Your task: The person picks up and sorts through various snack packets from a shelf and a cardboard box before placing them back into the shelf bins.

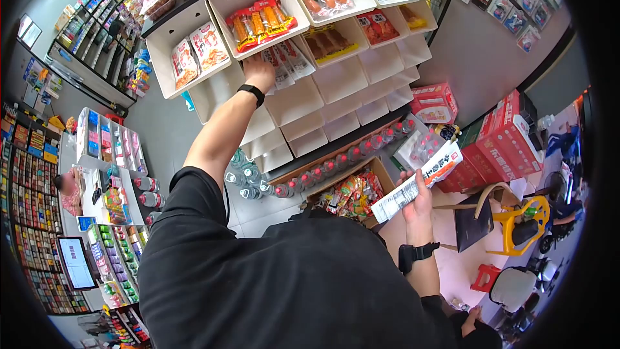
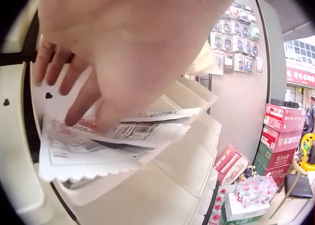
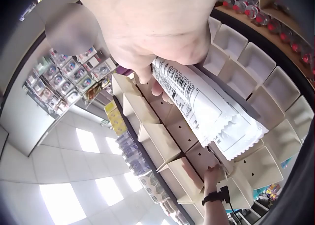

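In the head view my left hand (image 1: 259, 74) reaches into a second-row bin, beside upright white snack packets (image 1: 290, 61) with red print. From the left wrist, the fingers are extended and slightly spread, with the fingertips at the packets (image 2: 93, 158) and their serrated edges and barcodes facing out. My right hand (image 1: 420, 203) grips a small stack of white snack packets (image 1: 408, 195) with orange and black print, held out to the right of the rack. The right wrist view shows their barcoded backs (image 3: 189, 99); the fingers are partly hidden behind them.
Top bins hold red-and-yellow sausage packs (image 1: 261, 22) and white-and-red packs (image 1: 197, 55). Red-capped bottles (image 1: 342, 163) line the rack's foot, near a carton of bagged snacks (image 1: 352, 190). Red cartons (image 1: 507, 136), a black folding chair (image 1: 475, 223) and a yellow chair (image 1: 526, 226) stand right.
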`<state>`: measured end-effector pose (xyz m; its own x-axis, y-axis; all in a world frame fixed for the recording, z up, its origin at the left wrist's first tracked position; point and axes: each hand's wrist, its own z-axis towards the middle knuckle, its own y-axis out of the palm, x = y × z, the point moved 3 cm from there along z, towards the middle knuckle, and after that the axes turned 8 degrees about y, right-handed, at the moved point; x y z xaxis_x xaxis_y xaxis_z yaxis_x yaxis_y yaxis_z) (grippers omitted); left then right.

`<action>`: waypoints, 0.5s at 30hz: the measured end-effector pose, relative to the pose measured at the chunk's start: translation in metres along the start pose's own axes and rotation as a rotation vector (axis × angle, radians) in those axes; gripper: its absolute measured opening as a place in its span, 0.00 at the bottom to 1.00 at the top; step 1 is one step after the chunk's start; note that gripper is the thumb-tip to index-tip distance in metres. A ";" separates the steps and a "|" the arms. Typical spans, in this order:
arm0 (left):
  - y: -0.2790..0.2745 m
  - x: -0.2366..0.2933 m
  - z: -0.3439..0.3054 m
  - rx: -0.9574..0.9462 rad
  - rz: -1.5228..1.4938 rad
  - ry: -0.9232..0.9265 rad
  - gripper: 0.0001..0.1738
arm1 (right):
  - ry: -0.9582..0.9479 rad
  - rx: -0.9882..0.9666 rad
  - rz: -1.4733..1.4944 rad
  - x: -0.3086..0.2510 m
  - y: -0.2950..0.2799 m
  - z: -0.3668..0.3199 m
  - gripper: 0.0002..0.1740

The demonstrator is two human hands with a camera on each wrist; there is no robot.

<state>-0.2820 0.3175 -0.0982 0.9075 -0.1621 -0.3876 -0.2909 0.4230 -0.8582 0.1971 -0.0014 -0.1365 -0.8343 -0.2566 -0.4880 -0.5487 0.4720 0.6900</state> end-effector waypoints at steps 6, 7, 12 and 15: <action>0.009 0.005 -0.019 -0.444 -0.153 0.124 0.14 | -0.011 0.018 -0.013 -0.003 -0.001 -0.008 0.14; 0.010 0.007 -0.021 -0.442 -0.153 0.121 0.14 | -0.011 0.011 -0.032 -0.003 0.002 -0.008 0.14; 0.017 0.024 -0.026 -0.240 -0.097 0.141 0.15 | -0.001 0.000 -0.039 0.001 0.005 -0.006 0.14; 0.012 0.028 -0.027 -0.292 -0.089 0.113 0.15 | 0.004 -0.011 -0.043 0.002 0.004 -0.007 0.14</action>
<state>-0.2686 0.2939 -0.1286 0.8985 -0.2918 -0.3279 -0.3016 0.1322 -0.9442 0.1930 -0.0061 -0.1312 -0.8101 -0.2800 -0.5151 -0.5847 0.4512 0.6742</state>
